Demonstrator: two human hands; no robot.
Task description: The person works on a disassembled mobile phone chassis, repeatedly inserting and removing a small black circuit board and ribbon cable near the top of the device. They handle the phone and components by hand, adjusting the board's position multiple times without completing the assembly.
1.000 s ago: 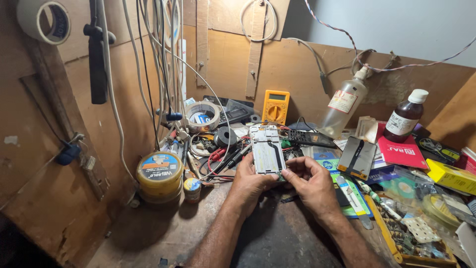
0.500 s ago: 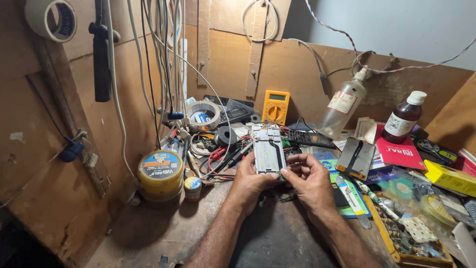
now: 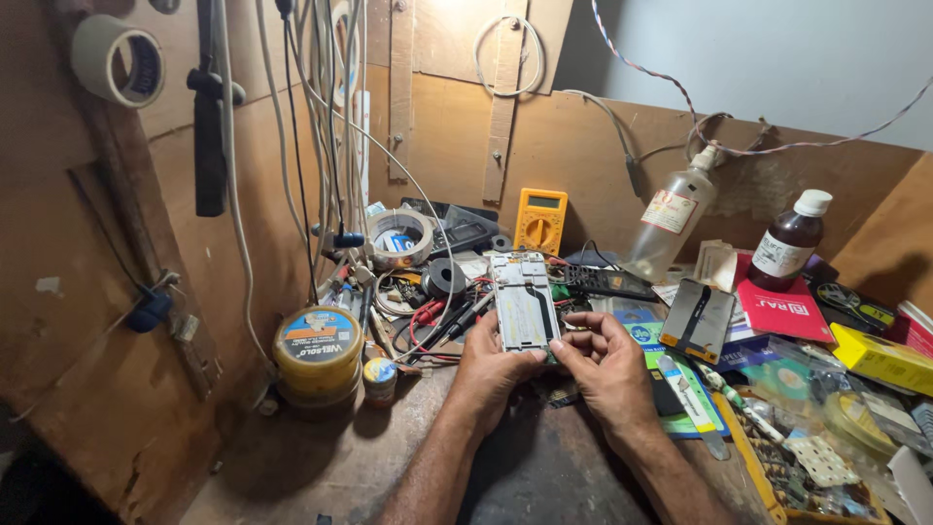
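Clutter covers the wooden bench (image 3: 321, 467) on every side of the two hands, and plywood walls close it in behind and to the left. Both hands meet at the middle, holding an opened phone frame (image 3: 524, 301) upright between them, its inner side with a dark flex strip facing the camera. The left hand (image 3: 496, 365) cups the frame's lower left edge, thumb laid along the side. The right hand (image 3: 607, 362) pinches the lower right corner with thumb and forefinger, the other fingers curled loosely beneath.

Beyond the hands, leaning at the back wall, stands a clear plastic squeeze bottle (image 3: 673, 219), and right of it a brown bottle with a white cap (image 3: 791, 243). Left of the left hand sits a stack of round yellow tins (image 3: 317, 355) with a blue lid, and a small jar just beside it. A yellow multimeter (image 3: 540, 220) stands behind the phone frame, with a roll of tape (image 3: 400, 236) to its left. Just right of the right hand lies a second phone part (image 3: 697, 319), tilted, and beyond that a red booklet (image 3: 782, 306). A yellow box (image 3: 880, 358) lies farther right.
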